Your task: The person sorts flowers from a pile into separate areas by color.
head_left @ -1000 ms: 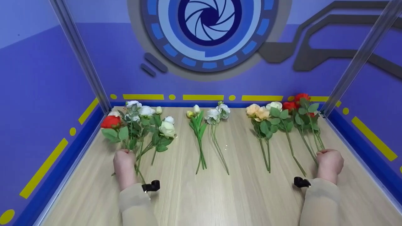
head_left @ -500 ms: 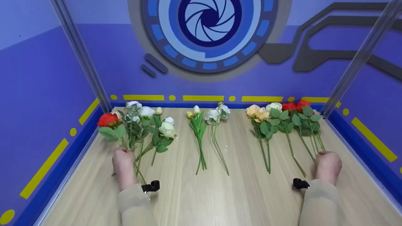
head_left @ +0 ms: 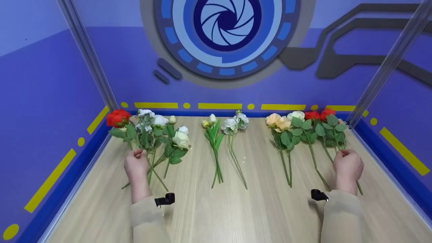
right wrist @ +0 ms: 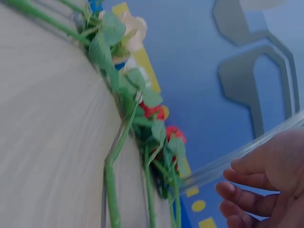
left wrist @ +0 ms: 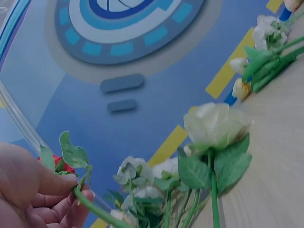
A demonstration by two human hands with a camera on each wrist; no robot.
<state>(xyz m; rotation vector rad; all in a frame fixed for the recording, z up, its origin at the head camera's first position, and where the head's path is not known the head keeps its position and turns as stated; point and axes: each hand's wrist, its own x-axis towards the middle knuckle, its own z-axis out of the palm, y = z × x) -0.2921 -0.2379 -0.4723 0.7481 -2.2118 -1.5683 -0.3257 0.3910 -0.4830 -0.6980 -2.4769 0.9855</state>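
My left hand (head_left: 136, 165) pinches the green stem of a red rose (head_left: 118, 118) between thumb and fingers, near its leaves, at the left of the table. In the left wrist view the stem (left wrist: 102, 212) runs down from the left hand (left wrist: 45, 190), and the bloom is half hidden behind it. White flowers (head_left: 158, 120) lie right beside that hand. At the right, my right hand (head_left: 348, 166) is over the stems of the red roses (head_left: 327, 114). The right wrist view shows the right hand (right wrist: 266, 178) with loosely bent fingers and nothing between them.
Green-and-white tulips (head_left: 212, 118) and pale blue-white flowers (head_left: 230, 125) lie mid-table (head_left: 233, 212). Peach roses (head_left: 282, 123) and a white rose (head_left: 296, 116) lie right of them. Blue panels (head_left: 229, 91) close in the back and sides.
My left hand has moved forward, lifting the red rose's bloom up and back. On the right, a red rose has been lowered beside another and let go; the right hand has come away slightly inward.
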